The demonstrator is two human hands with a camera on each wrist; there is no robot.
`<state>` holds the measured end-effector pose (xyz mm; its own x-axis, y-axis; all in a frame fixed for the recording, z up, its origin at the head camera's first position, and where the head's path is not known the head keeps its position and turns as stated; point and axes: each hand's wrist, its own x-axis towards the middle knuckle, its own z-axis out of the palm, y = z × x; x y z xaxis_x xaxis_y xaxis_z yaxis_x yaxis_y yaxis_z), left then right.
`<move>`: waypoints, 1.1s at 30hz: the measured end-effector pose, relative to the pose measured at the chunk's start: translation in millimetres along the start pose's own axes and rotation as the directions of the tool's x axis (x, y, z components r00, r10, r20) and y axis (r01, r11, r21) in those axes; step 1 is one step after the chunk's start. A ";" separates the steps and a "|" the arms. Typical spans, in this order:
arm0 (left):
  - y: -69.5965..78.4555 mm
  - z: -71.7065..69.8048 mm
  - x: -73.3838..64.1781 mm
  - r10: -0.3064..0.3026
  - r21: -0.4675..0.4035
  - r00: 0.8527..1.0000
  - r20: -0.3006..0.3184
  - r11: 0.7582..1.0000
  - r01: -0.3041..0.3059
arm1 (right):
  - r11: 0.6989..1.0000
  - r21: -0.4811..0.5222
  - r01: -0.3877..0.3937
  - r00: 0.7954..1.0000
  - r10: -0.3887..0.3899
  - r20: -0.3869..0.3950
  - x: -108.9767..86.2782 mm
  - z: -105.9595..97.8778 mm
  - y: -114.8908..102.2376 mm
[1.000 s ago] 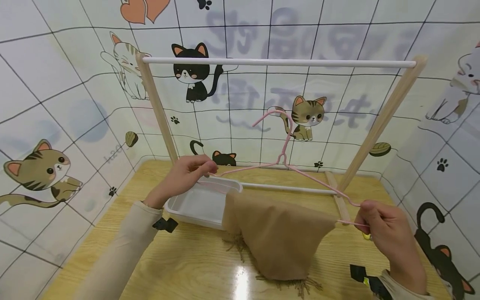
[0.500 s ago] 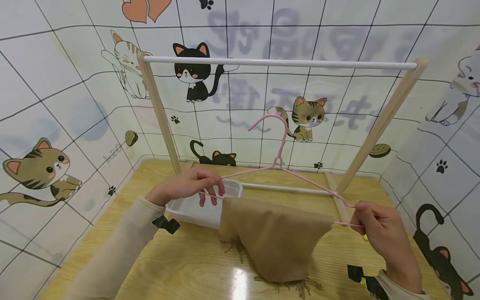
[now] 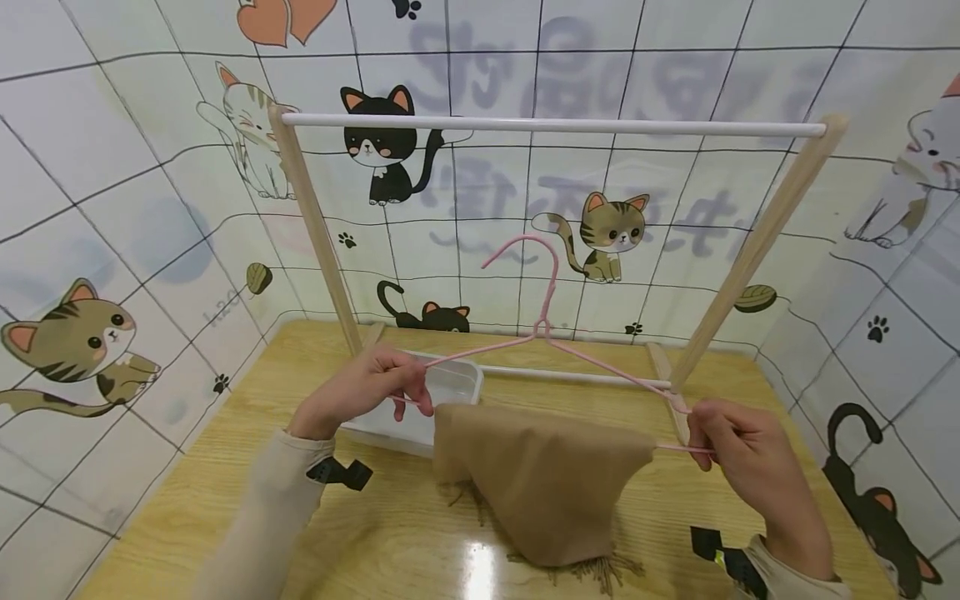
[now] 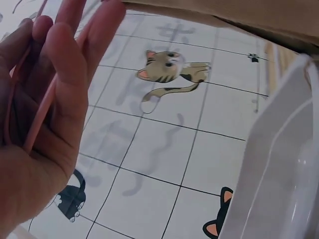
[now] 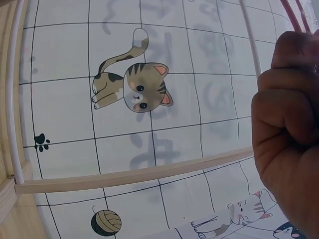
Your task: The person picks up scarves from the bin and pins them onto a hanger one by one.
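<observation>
Two Hands Hold a Pink Hanger With a Brown Scarf On It

The left hand (image 3: pixel 367 387) is partly curled and has one end of the pink hanger (image 3: pixel 542 323). Its fingers bend loosely around the wire. The right hand (image 3: pixel 750 462) is curled up tight and grips the other end. The brown scarf (image 3: pixel 540 475) is between the hands, folded over the low wire of the hanger, with its fringe hanging down. I cannot tell if the fringe touches the table (image 3: pixel 337 533).

The left wrist view shows pink wire running across the left palm, which the head view hides. It also shows an edge of the scarf up high. The right wrist view shows the right hand's folded fingers up close, with pink wire just above them. Only the head view shows the whole hook, pointing up. The hook is lower than the top bar of the rack (image 3: pixel 555 127) and apart from it.

A white tray (image 3: pixel 390 440) sits on the table behind the left hand. Its pale inside shows, but the hand and the scarf cover some of it.
</observation>
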<state>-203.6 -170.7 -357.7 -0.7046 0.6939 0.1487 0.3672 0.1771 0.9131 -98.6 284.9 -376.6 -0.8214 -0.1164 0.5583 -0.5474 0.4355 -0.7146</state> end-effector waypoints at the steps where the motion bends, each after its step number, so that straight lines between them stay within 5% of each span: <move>1: -1.3 1.1 -1.4 0.009 -0.001 1.000 -0.015 1.000 -0.009 | 1.000 0.020 0.004 1.000 -0.004 0.012 -0.4 -0.1 0.3; 7: -5.2 6.7 -6.4 0.036 -0.047 0.993 -0.115 0.998 -0.042 | 0.995 0.095 0.012 1.000 -0.015 0.027 -2.9 -5.6 -0.6; 14: -6.0 11.2 -12.7 0.101 -0.067 0.974 -0.203 0.991 -0.116 | 0.997 -0.036 -0.069 0.990 0.064 -0.127 -8.7 -15.6 -4.9; 20: -0.6 12.3 -18.3 0.099 -0.054 0.956 -0.277 0.991 -0.119 | 0.973 -0.169 -0.160 0.971 0.124 -0.206 -9.2 -27.3 -4.3; 26: 4.1 12.8 -23.2 0.068 -0.051 0.947 -0.313 0.995 -0.088 | 0.923 -0.264 -0.281 0.938 0.206 -0.279 -11.7 -40.5 7.1; 33: 5.5 11.5 -26.8 0.106 -0.045 0.940 -0.325 0.991 -0.128 | 0.836 -0.355 -0.419 0.899 0.328 -0.291 -14.5 -43.9 28.7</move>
<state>-175.6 -180.3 -361.0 -0.8205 0.4437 0.3604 0.4264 0.0552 0.9028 -95.4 338.3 -386.7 -0.8714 0.2976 0.3901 -0.0561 0.7293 -0.6818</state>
